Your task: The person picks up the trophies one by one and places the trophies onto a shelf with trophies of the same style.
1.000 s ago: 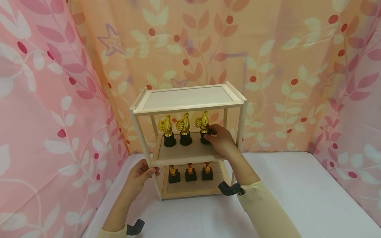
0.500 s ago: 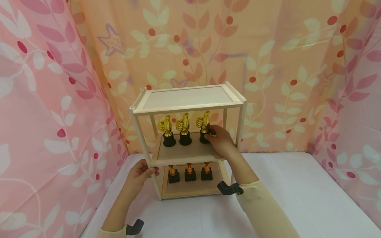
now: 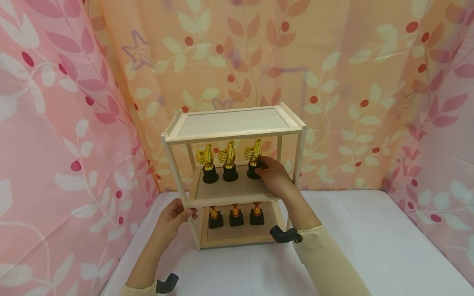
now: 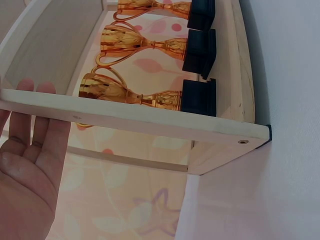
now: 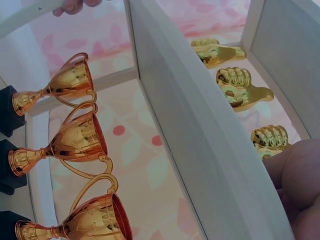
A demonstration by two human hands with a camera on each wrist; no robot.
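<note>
A pale wooden three-tier rack (image 3: 237, 202) stands on the table. On its middle shelf are three gold thumbs-up trophies with round black bases. My right hand (image 3: 275, 174) reaches in from the right and grips the rightmost thumbs-up trophy (image 3: 253, 153) low down, at its black base. The right wrist view shows that trophy's gold fist (image 5: 270, 137) partly covered by the hand (image 5: 302, 175). My left hand (image 3: 173, 216) holds the rack's front left post, just below the middle shelf. In the left wrist view its fingers pass behind the post (image 4: 130, 116).
Two other thumbs-up trophies (image 3: 229, 158) stand to the left on the same shelf. Three gold cup trophies (image 5: 75, 137) on square black bases line the bottom shelf. White cloth covers the table (image 3: 355, 238); floral curtains (image 3: 333, 82) hang behind and at both sides.
The rightmost thumbs-up trophy has shifted slightly right, away from its neighbours, with the right hand still gripping it. The left hand keeps its hold on the post.
</note>
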